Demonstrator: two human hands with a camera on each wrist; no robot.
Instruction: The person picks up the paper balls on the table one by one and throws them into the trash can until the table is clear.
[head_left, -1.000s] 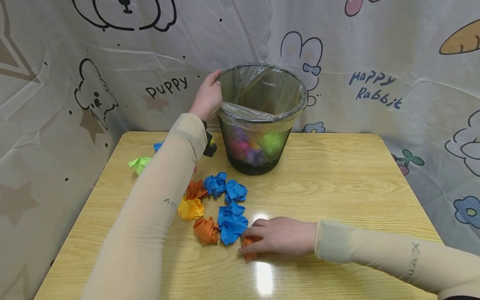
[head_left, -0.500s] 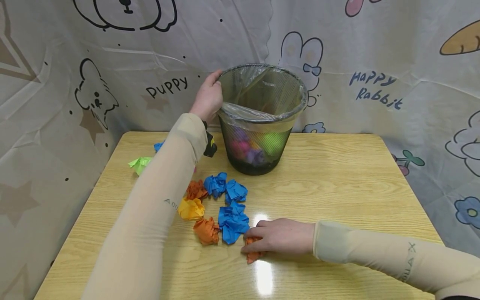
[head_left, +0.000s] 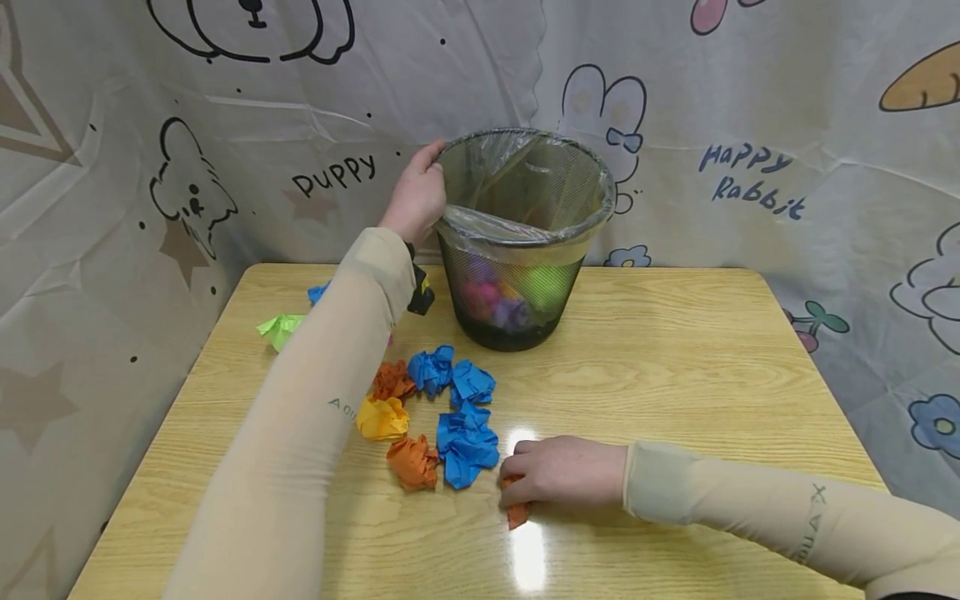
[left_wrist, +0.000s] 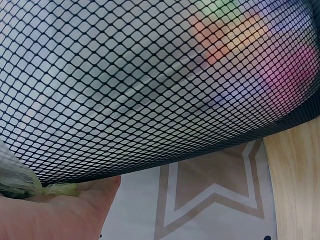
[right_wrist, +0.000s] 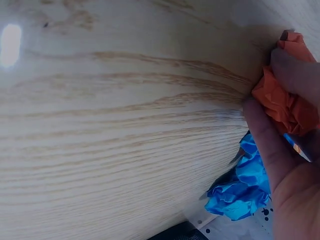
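Tabletop: bin rim apparently in left hand, paper, clearer from wrist, in right.

Indoor booth-like corner; home, lab or office: cannot tell. Evidence: printed cloth hung behind far edge of wood-grain surface, spreading past left and right edges; cartoon puppy and rabbit drawings, "PUPPY" and "Happy Rabbit" lettering. Reflected light streak toward near edge.

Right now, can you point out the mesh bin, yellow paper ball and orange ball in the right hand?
Mesh bin [head_left: 517,268], head view: front mesh wall.
Yellow paper ball [head_left: 383,418], head view: crumpled middle.
Orange ball [right_wrist: 287,106], right wrist view: crumpled side facing the camera.
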